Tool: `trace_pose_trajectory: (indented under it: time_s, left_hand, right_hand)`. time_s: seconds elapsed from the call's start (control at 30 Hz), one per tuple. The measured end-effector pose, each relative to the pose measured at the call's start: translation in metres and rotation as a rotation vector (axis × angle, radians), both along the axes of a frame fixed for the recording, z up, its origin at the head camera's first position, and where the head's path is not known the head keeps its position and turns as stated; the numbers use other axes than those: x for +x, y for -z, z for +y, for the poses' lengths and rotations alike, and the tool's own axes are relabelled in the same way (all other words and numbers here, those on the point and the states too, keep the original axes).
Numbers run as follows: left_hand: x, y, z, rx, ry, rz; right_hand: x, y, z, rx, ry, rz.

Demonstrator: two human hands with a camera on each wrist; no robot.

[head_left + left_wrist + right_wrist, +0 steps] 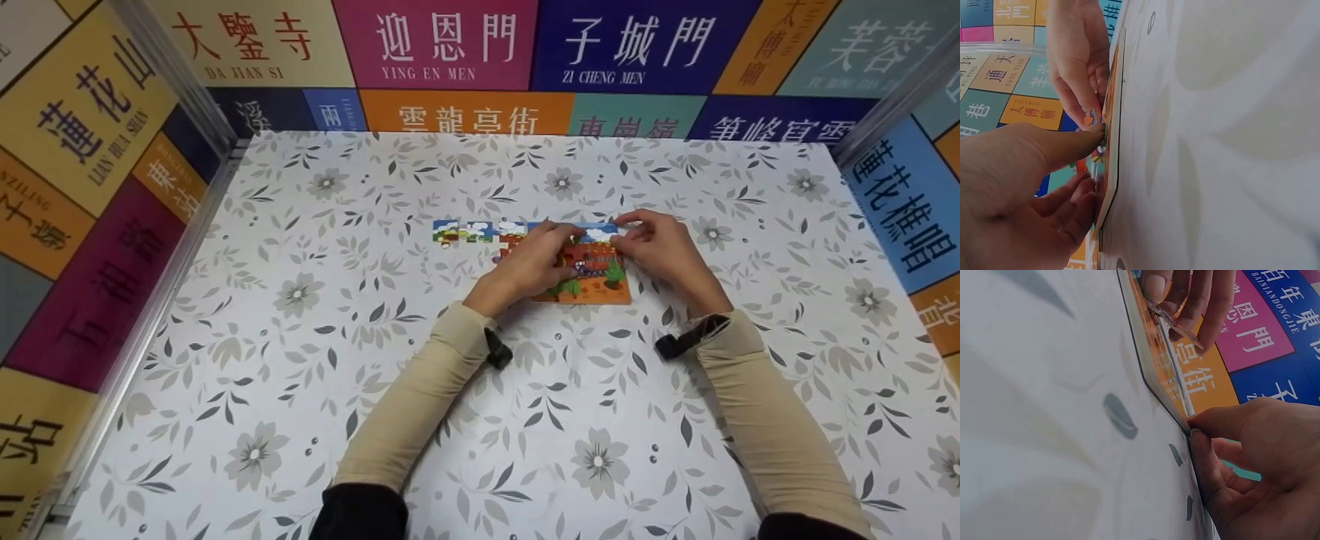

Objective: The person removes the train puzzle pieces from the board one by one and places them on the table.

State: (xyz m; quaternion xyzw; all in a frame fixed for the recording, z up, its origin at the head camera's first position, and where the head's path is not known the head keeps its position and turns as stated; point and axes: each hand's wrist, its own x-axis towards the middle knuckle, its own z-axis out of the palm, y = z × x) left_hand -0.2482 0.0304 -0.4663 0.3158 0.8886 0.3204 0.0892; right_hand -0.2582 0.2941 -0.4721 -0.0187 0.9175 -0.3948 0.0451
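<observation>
A colourful jigsaw puzzle (589,291), with an orange ground, green plants and a blue sky edge, lies flat on the table. My left hand (529,262) is over its left part and covers some of it. In the right wrist view, the left thumb and fingers pinch a thin, tilted puzzle piece (1176,323) just above the surface. My right hand (664,251) is at the puzzle's upper right corner, its thumb and forefinger pinching the edge there. In the left wrist view, the left thumb hides much of the pinched piece.
Puzzle pieces (478,232) with sky and clouds form a short row extending left from the puzzle's top. A white floral cover (300,352) spans the table. Panels with large printed characters (446,45) stand behind and at both sides.
</observation>
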Motion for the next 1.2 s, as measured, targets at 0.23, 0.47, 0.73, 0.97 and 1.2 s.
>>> trace_pose_trajectory:
  time_s: [0.23, 0.47, 0.73, 0.97, 1.2]
  left_hand:
    - [-0.0008, 0.0004, -0.0010, -0.014, 0.031, 0.072]
    - [-0.0042, 0.0006, -0.0038, -0.070, 0.055, 0.138]
    - [-0.0042, -0.0032, -0.0018, -0.102, 0.029, 0.145]
    - [-0.0023, -0.0053, -0.0023, -0.147, 0.040, 0.194]
    - [-0.0022, -0.0055, -0.0030, -0.150, 0.022, 0.237]
  right_hand:
    - [0.0000, 0.0015, 0.0007, 0.006, -0.006, 0.004]
    - [0.0001, 0.0019, 0.0013, 0.005, -0.006, 0.001]
    - [0.0005, 0.0018, 0.0018, -0.002, 0.000, 0.010]
    - [0.0002, 0.0014, 0.0007, -0.003, 0.005, 0.006]
    - [-0.0003, 0.0011, 0.0010, -0.003, 0.007, -0.010]
